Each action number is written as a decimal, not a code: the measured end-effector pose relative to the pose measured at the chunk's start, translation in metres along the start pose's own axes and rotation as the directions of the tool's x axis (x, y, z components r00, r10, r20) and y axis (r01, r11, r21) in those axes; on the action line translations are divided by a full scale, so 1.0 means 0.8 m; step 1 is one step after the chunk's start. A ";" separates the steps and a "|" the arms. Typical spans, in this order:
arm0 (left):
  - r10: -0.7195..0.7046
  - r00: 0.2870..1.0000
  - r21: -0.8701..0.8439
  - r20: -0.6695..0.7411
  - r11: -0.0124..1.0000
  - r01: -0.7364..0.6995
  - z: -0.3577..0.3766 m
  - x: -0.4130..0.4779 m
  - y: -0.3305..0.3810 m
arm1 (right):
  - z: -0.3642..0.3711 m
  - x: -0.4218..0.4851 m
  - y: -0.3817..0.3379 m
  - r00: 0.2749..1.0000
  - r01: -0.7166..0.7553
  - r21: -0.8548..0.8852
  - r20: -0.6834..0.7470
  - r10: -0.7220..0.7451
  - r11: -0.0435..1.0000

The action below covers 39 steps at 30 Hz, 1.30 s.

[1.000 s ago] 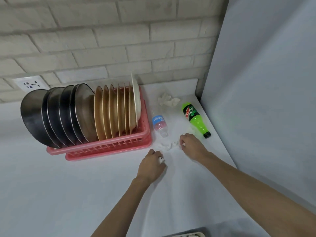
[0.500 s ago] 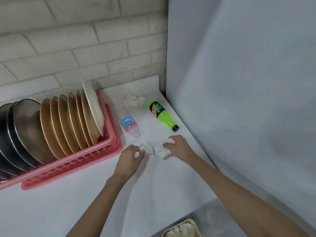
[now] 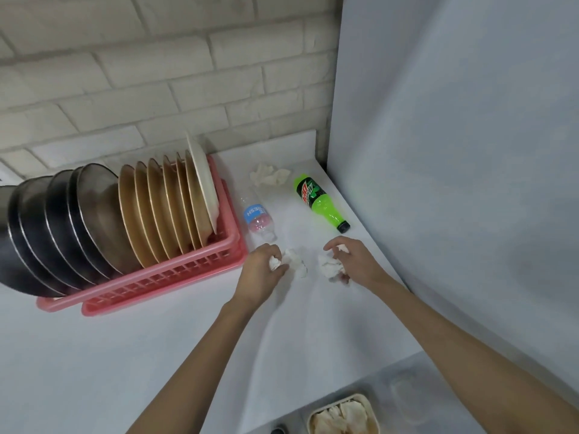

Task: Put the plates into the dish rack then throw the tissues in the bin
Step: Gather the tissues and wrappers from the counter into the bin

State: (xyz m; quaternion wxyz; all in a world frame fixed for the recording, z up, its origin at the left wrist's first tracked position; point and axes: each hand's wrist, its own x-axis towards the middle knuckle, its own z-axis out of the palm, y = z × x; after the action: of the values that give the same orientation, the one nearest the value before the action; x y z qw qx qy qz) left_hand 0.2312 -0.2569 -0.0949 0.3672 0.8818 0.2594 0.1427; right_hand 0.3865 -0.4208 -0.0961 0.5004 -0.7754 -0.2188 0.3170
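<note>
Judging the plate half of the task as done: seeing steel plates [image 3: 62,227] and tan plates [image 3: 163,208] standing on edge in the pink dish rack [image 3: 175,277], with a white plate [image 3: 203,183] leaning at its right end. Now gathering the tissues.

Curling the fingers of the left hand [image 3: 266,270] round a small white wad [image 3: 274,263] just off the rack's front right corner, with a larger crumpled tissue [image 3: 294,261] touching those fingers on the side away from the rack. Clawing the right hand [image 3: 354,261] over a second crumpled tissue [image 3: 329,264] a little farther right of the rack, fingers bent and grasping it against the bench [image 3: 94,355]. Working both hands at once, probably to carry everything in one trip.

Not yet reaching for a third tissue [image 3: 269,177], lying beyond the rack's far right corner. Steering clear of the clear water bottle [image 3: 258,217] lying just right of the rack and the green soda bottle [image 3: 319,200] farther right; treating neither as part of this job.

Expecting the drop into the beige bin [image 3: 336,400], low down and well to the rack's near right, apparently holding paper already.
</note>
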 end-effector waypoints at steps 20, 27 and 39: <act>0.080 0.985 -0.189 0.155 0.981 -0.050 -0.008 0.061 0.060 | -0.003 -0.021 -0.075 0.999 -0.053 -0.154 -0.020 0.050 0.987; 0.050 0.958 -0.216 0.281 0.976 0.012 0.026 0.030 0.052 | 0.010 -0.073 -0.044 0.964 -0.201 0.047 -0.167 0.206 0.978; 0.261 0.817 -0.359 0.515 0.931 -0.071 0.076 -0.075 0.064 | 0.023 -0.217 0.025 0.907 -0.249 0.075 -0.332 0.260 0.966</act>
State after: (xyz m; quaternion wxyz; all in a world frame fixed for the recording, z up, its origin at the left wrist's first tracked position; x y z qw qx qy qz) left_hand 0.2263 -0.3562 -0.1036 0.5519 0.8319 0.0360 -0.0465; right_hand 0.2516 -0.5308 -0.0725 0.4971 -0.8322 -0.0215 0.2447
